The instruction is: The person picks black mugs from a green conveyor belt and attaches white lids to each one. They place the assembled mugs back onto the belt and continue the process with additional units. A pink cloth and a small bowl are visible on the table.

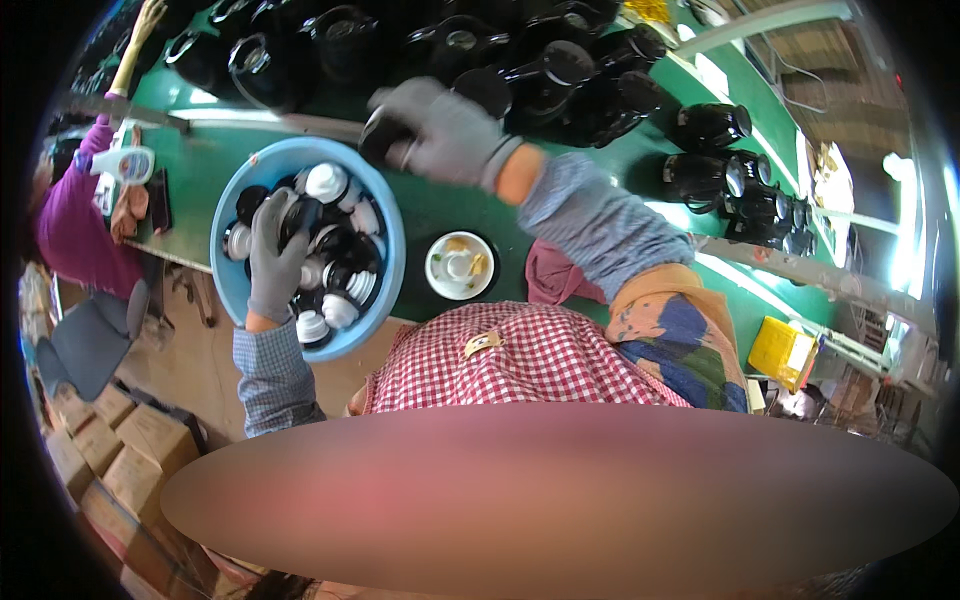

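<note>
A light blue tub [398, 270] holds many black-and-white lids [338, 310]. My left hand [272, 268], in a grey glove, reaches into the tub with its fingers closed round a black lid [298, 216]. Beyond the tub's right rim, my right hand [440, 128], also gloved in grey and blurred by motion, grips a dark rounded piece [382, 138]; it looks like a black lid, but its kind is unclear. Just past this hand stand rows of glossy black jugs [462, 42] with handles.
The green table [500, 215] carries a small white dish [461, 266] with yellowish bits and a folded maroon cloth [558, 272]. More black jugs [695, 178] stand right. A co-worker in a purple sleeve [85, 220] reaches in from the left. Cardboard boxes [135, 470] lie lower left.
</note>
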Demonstrator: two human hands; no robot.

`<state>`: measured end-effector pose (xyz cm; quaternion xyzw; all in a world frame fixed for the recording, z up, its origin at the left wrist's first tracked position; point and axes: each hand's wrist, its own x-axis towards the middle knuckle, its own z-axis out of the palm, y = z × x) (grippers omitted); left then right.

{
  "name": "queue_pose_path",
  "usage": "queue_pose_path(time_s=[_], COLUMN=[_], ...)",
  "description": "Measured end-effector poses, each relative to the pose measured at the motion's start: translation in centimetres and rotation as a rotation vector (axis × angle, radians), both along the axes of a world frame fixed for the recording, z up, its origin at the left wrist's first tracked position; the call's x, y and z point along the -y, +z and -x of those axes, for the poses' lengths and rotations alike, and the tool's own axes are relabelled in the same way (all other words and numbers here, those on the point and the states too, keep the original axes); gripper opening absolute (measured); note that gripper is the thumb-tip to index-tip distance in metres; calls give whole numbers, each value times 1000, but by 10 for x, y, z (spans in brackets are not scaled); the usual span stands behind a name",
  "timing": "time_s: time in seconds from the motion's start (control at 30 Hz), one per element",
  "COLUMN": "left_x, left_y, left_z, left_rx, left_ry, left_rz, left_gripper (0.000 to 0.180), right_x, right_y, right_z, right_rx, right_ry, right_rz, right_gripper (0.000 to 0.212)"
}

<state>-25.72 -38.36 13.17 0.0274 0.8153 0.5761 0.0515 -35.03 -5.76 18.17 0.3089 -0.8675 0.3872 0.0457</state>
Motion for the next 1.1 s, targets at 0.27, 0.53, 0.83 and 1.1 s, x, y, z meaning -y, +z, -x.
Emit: queue_pose_path(time_s=[0.27,0.53,0.83,1.1], left_x=[-205,-257,-130,29], left_y=[22,-77,44,-9], left_z=[198,316,204,-30], left_rx=[-68,-90,-120,402], left_ry=[-230,-108,-218,-338], left_rz=[-288,237,93,853], left_gripper=[56,55,51,61], right_x=[-229,-281,-209,47], right_y=[-4,-58,-11,-44], right_z=[123,199,134,-13], right_rx=[-53,346,-484,-221], right_ry=[-684,-786,-515,534], right_rz=[-288,-493,-357,-353], right_gripper=[64,57,61,19])
